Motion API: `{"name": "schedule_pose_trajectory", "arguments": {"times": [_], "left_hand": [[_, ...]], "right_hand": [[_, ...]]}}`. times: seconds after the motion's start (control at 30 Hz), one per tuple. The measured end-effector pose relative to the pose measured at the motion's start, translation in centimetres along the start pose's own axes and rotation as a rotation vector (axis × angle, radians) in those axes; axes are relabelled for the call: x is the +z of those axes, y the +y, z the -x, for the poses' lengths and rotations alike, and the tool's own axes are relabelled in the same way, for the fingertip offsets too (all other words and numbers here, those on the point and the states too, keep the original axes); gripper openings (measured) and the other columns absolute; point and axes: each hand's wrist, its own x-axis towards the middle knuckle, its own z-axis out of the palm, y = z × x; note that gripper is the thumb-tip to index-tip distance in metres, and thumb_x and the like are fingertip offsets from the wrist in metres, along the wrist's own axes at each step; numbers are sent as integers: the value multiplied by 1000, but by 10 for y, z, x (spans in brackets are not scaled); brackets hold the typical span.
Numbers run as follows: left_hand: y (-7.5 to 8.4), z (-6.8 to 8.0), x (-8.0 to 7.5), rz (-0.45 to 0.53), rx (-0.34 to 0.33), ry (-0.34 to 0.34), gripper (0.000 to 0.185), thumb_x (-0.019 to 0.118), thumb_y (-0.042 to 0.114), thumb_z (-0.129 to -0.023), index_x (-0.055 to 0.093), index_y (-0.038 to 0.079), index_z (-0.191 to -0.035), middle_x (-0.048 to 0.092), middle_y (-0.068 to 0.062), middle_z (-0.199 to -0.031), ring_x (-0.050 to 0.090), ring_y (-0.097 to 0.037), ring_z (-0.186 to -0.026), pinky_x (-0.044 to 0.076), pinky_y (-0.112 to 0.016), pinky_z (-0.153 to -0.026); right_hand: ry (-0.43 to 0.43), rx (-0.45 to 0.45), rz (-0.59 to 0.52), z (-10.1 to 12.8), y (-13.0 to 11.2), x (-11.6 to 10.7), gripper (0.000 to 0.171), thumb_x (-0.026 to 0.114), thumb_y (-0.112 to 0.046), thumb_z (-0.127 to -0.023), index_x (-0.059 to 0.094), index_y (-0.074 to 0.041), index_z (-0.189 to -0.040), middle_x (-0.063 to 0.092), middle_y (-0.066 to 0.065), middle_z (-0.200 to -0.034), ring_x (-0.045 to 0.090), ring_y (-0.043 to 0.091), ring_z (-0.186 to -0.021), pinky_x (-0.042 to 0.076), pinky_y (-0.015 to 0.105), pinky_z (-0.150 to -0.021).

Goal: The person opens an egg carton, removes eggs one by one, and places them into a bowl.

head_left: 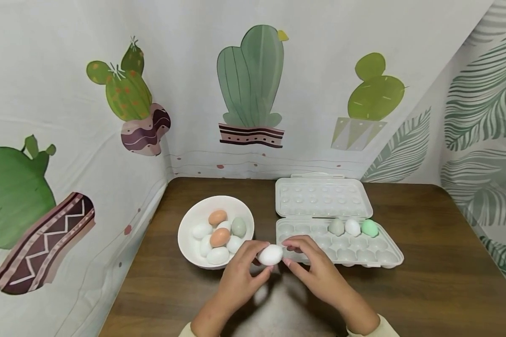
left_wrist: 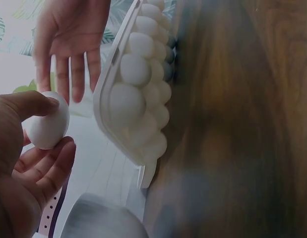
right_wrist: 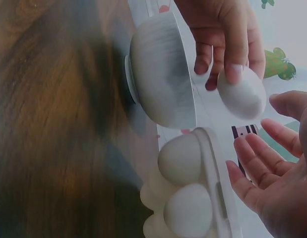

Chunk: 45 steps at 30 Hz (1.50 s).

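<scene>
My left hand (head_left: 260, 260) pinches a white egg (head_left: 271, 254) between thumb and fingers, just above the table in front of the bowl and the carton. My right hand (head_left: 287, 252) is open right beside the egg, fingers spread toward it. In the right wrist view a small gap shows between the egg (right_wrist: 241, 93) and my right hand (right_wrist: 257, 136). The left wrist view shows the egg (left_wrist: 48, 120) held in my curled fingers. The white bowl (head_left: 194, 220) holds several white, brown and grey-green eggs. The open white egg carton (head_left: 388, 257) has three eggs in its back row.
The carton's lid (head_left: 322, 196) lies open flat toward the wall. Cactus-printed cloth walls (head_left: 253, 93) close the table at the back and left, leaf-printed cloth at the right. Bare brown wooden tabletop (head_left: 438, 290) shows at the front right.
</scene>
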Motion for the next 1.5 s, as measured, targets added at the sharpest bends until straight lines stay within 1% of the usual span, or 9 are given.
{"name": "schedule_pose_trajectory", "arguments": {"times": [0.27,0.4,0.53,0.7,0.83,0.97,1.1,1.23,1.5], "left_hand": [[-8,-7,-14,-51,-7,75,52,84,10,-78,64,11,-125,63,-1,-118,61,-8,-86,56,-24,-69],[-14,-12,-23,-69,-12,87,51,84,10,-78,64,10,-124,63,-2,-119,61,-11,-91,57,-26,-69],[-20,-17,-31,-103,-21,97,50,85,12,-78,64,10,-124,63,-4,-118,59,-15,-98,56,-26,-69],[-27,-22,-39,-144,-19,125,51,86,11,-77,64,9,-123,62,-6,-116,60,-15,-85,55,-27,-67],[-28,-27,-45,-155,-39,116,51,85,9,-77,64,8,-124,61,-7,-115,61,-17,-75,56,-29,-66],[-30,-33,-52,-171,-60,99,48,84,9,-80,64,8,-124,61,-8,-115,63,-17,-73,58,-29,-66],[-35,-38,-60,-207,-87,107,48,83,10,-79,65,9,-123,61,-8,-116,64,-15,-74,58,-29,-68],[-42,-42,-65,-232,-126,110,48,84,11,-78,66,8,-123,62,-9,-114,65,-16,-77,58,-31,-69],[-56,-47,-76,-229,-196,64,48,82,11,-82,64,7,-127,61,-9,-116,66,-20,-78,57,-35,-71]], "right_hand": [[51,18,30,2,3,-10,38,69,-10,-95,61,-22,-131,62,-5,-126,64,16,-112,52,28,-98],[69,26,48,3,5,-14,38,69,-10,-95,61,-21,-130,62,-5,-125,63,16,-113,50,23,-100],[83,47,60,4,8,-19,37,68,-9,-95,62,-21,-130,62,-8,-126,64,16,-113,50,24,-99],[97,58,57,5,9,-23,37,69,-9,-95,62,-23,-129,62,-7,-126,63,15,-113,49,22,-100],[110,49,57,6,9,-25,37,70,-8,-94,63,-20,-128,62,-6,-125,63,15,-113,48,19,-100],[122,40,66,7,13,-28,37,70,-5,-93,63,-16,-127,63,-4,-125,63,15,-112,49,21,-99],[120,48,74,8,18,-32,35,69,-6,-94,63,-15,-127,63,-4,-126,61,12,-115,48,20,-101],[143,54,74,9,20,-39,37,69,-5,-94,63,-18,-128,63,-3,-126,60,12,-116,44,13,-102],[208,81,124,10,26,-52,39,71,-1,-91,65,-17,-126,64,-2,-124,59,12,-114,40,8,-101]]}}
